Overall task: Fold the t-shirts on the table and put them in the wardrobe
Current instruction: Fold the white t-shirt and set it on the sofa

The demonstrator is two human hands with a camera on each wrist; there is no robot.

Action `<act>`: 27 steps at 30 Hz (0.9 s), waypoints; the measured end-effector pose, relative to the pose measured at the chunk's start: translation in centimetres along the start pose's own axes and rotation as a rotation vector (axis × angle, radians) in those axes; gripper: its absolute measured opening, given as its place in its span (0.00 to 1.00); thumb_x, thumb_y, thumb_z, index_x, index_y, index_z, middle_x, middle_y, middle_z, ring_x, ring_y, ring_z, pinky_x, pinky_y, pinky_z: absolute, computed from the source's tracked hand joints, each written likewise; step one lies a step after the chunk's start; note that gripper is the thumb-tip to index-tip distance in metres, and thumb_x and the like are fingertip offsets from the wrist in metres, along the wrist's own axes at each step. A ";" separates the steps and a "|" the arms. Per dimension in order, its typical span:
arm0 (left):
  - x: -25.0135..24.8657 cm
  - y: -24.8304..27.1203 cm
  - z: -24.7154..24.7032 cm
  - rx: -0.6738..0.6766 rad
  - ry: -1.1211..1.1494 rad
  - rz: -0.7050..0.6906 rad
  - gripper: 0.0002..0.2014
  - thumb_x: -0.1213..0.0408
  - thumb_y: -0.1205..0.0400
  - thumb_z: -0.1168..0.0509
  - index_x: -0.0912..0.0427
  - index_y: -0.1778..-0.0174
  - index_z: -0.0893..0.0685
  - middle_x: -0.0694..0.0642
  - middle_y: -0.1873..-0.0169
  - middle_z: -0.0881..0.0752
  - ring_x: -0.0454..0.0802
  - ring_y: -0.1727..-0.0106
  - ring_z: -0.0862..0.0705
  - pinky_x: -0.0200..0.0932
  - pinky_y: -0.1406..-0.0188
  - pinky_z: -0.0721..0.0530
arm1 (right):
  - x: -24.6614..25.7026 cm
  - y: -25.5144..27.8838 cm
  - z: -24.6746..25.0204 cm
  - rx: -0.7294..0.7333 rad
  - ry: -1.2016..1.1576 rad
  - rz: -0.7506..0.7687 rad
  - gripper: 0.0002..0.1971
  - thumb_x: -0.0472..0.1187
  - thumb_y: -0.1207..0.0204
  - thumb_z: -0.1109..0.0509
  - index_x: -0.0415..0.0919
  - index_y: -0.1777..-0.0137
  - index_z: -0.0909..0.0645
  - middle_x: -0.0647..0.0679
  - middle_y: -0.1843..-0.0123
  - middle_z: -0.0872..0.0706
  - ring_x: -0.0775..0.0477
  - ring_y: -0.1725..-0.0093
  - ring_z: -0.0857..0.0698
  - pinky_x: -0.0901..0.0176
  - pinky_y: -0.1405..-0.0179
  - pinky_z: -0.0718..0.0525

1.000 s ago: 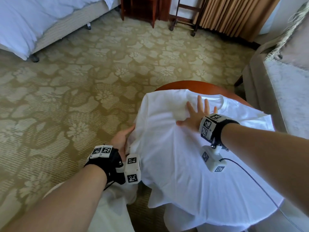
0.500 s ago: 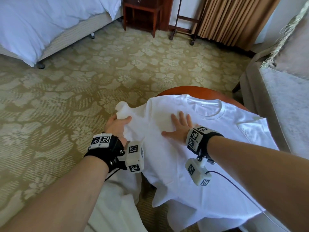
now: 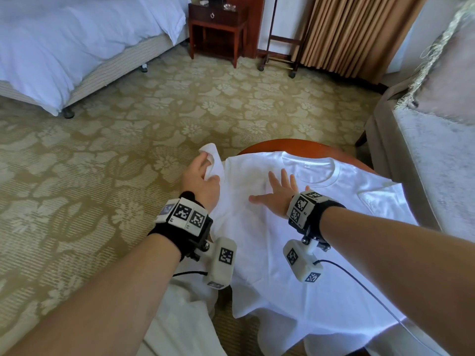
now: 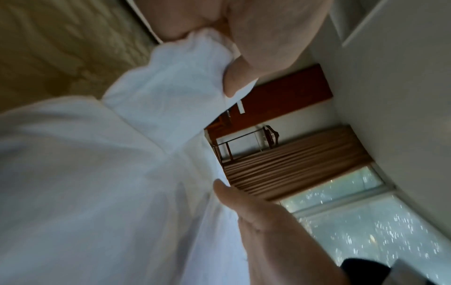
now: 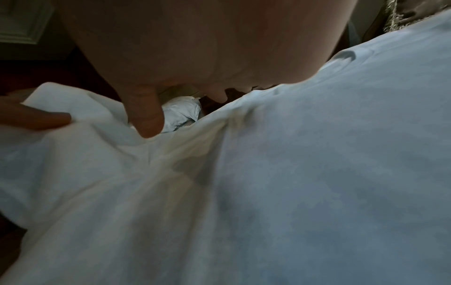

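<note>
A white t-shirt (image 3: 295, 253) lies spread face up over a small round wooden table (image 3: 303, 146), collar at the far side. My left hand (image 3: 203, 176) grips the shirt's left sleeve (image 3: 213, 160) and holds it raised off the table's left edge; the left wrist view shows the sleeve (image 4: 165, 100) pinched between thumb and fingers. My right hand (image 3: 279, 194) lies flat, fingers straight and spread, pressing on the shirt's chest just left of the collar. In the right wrist view the palm sits on the cloth (image 5: 292, 173).
More white cloth (image 3: 185, 317) hangs below the table's near left side. A bed (image 3: 77, 39) stands at the far left, a wooden nightstand (image 3: 218, 24) and brown curtains (image 3: 347, 34) at the back, an armchair (image 3: 437, 155) close on the right. Patterned carpet (image 3: 102, 176) surrounds the table.
My left hand has pulled the left sleeve out from the shirt's side and lifted it forward. The right hand slid nearer and left on the chest. The view tilted up.
</note>
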State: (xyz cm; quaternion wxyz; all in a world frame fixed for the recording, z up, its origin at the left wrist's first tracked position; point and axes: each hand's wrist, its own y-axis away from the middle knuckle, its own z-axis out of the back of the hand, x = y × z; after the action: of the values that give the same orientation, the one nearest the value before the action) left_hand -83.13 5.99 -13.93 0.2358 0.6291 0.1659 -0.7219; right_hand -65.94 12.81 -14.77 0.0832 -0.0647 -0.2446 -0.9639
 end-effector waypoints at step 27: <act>-1.2 2.1 -4.4 0.415 -0.984 0.162 0.15 0.64 0.27 0.24 0.60 0.45 0.15 0.61 0.41 0.17 0.60 0.45 0.14 0.50 0.46 0.12 | -10.3 1.7 -0.6 0.076 -0.024 -0.141 0.50 0.74 0.28 0.42 0.54 0.15 0.64 0.50 0.15 0.71 0.37 0.17 0.71 0.30 0.21 0.56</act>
State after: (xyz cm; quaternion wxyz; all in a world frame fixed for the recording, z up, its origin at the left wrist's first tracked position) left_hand -78.25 6.75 -13.26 0.2114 0.2610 -0.1594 -0.9283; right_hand -55.63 12.34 -16.20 0.0146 -0.0559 -0.2862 -0.9564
